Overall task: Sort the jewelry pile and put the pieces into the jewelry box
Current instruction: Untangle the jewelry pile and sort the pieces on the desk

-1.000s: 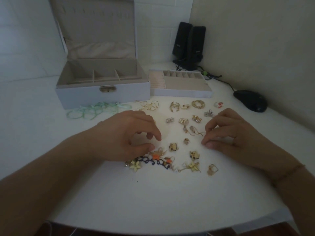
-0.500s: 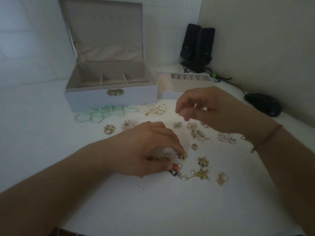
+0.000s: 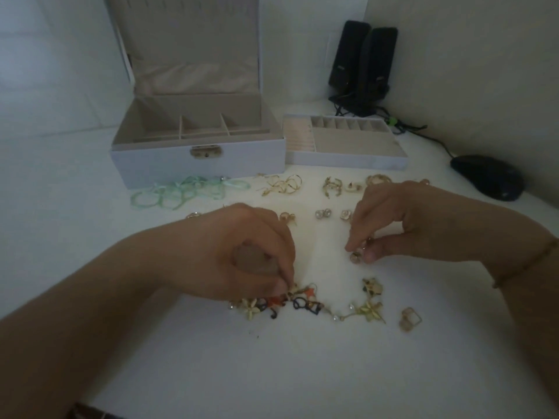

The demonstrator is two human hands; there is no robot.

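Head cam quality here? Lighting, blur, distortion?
Head view: dim, bluish light, soft shadows, no glare; wide-angle bends the white jewelry box and white table edge; small gold pieces between the right hand's fingers are soft, detail unreadable.

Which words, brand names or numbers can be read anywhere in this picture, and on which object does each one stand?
No text can be read.
Left speaker: a small pale mark on its front, too blurred to read.
Jewelry box: only a plain metal clasp, no lettering visible.
Mouse and tray: no markings visible.
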